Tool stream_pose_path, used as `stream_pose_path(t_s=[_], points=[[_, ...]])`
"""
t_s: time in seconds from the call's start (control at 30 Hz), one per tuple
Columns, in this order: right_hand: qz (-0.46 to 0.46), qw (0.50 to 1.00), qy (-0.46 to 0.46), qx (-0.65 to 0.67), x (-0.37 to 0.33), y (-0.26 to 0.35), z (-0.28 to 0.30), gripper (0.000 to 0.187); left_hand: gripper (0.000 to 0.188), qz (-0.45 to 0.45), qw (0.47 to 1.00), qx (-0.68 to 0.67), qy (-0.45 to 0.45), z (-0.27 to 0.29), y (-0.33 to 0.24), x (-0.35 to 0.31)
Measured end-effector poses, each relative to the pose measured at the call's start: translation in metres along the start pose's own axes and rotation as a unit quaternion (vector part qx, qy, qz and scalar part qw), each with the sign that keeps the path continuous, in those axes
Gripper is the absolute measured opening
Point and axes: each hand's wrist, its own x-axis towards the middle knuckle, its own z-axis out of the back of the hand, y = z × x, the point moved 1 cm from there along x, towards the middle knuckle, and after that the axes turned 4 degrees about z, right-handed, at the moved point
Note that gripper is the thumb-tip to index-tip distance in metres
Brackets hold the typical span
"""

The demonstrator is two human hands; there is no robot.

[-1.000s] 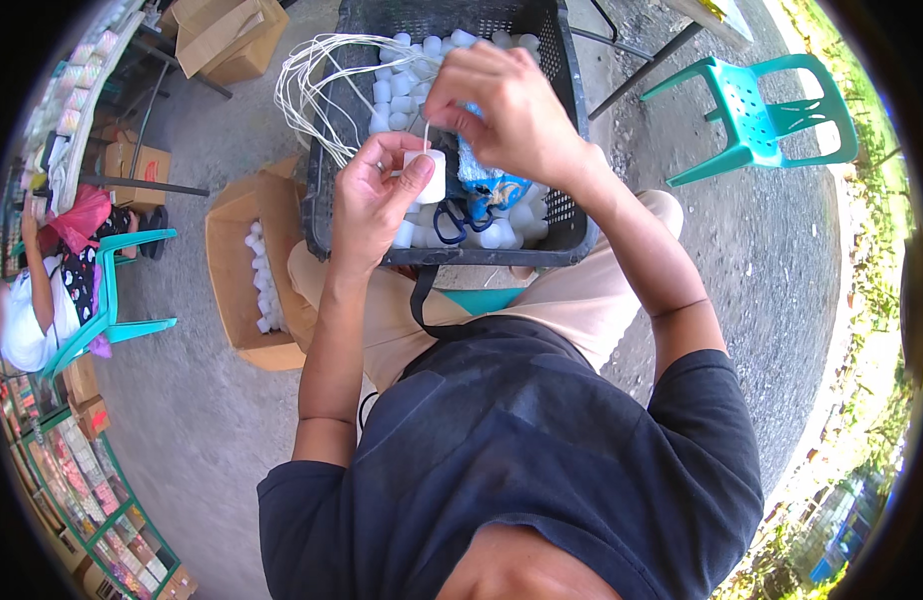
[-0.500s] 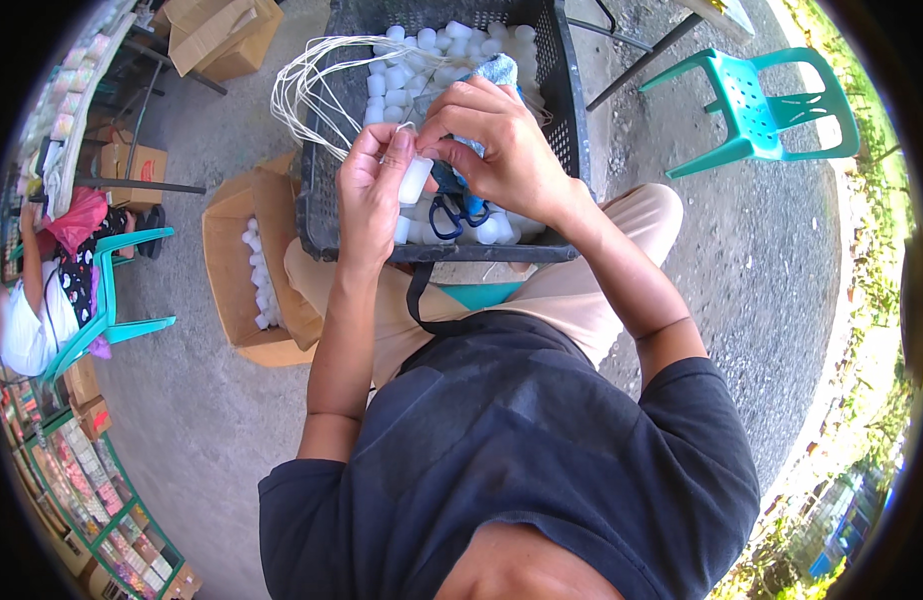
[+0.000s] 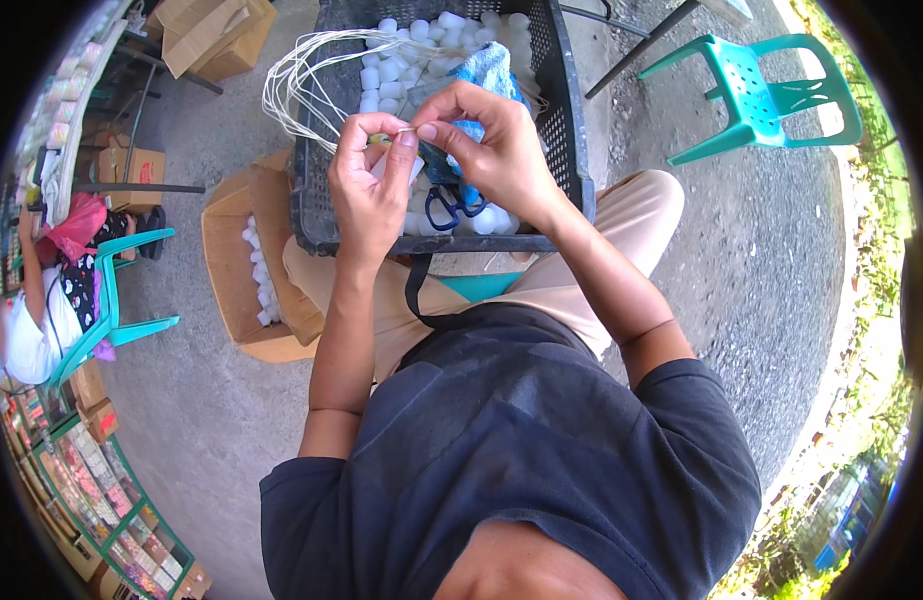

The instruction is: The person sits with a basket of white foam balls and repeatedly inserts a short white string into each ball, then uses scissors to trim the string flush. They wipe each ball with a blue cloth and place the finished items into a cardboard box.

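Observation:
My left hand (image 3: pixel 370 195) and my right hand (image 3: pixel 497 150) meet over a black plastic crate (image 3: pixel 542 242). Thumb and finger of each are pinched on a thin white string (image 3: pixel 409 129), which spans the small gap between the fingertips. A white cylinder (image 3: pixel 416 172) shows partly behind my left thumb; whether the string joins it I cannot tell. Below the hands lie scissors with dark blue handles (image 3: pixel 444 212), among many white cylinders (image 3: pixel 390 72) in the crate. A blue cloth (image 3: pixel 490 66) lies behind my right hand. A looped bundle of white strings (image 3: pixel 290 88) hangs over the crate's left side.
An open cardboard box (image 3: pixel 230 270) with white cylinders stands left of the crate. Another carton (image 3: pixel 222 40) is at the far left. A green plastic chair (image 3: pixel 747 95) stands at right. Farther left, another person (image 3: pixel 32 325) sits on a green chair (image 3: pixel 107 300).
The white cylinder, upright in front of my left fingers before, now sits lower and mostly behind the left thumb. My fingertips have drawn slightly apart, with string showing between them.

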Motion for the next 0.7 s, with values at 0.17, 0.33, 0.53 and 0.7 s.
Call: stream_pose_path(t_s=[0.17,0.33,0.53,0.7], points=[[-0.039,0.997,-0.041,0.057,-0.002,-0.002,0.0,0.008,0.01,-0.055,0.998,-0.018,-0.008,-0.002,0.003,0.002],[0.061,0.995,-0.049,-0.058,-0.007,-0.002,-0.004,0.008,0.013,-0.068,0.996,-0.045,-0.03,-0.006,0.007,0.001],[-0.097,0.975,-0.032,0.195,-0.009,-0.013,-0.009,0.007,0.014,-0.062,0.993,-0.075,-0.072,-0.009,0.003,-0.001],[-0.115,0.963,-0.068,0.234,-0.008,-0.011,-0.01,0.008,0.012,-0.049,0.992,-0.024,-0.11,-0.011,-0.002,-0.003]])
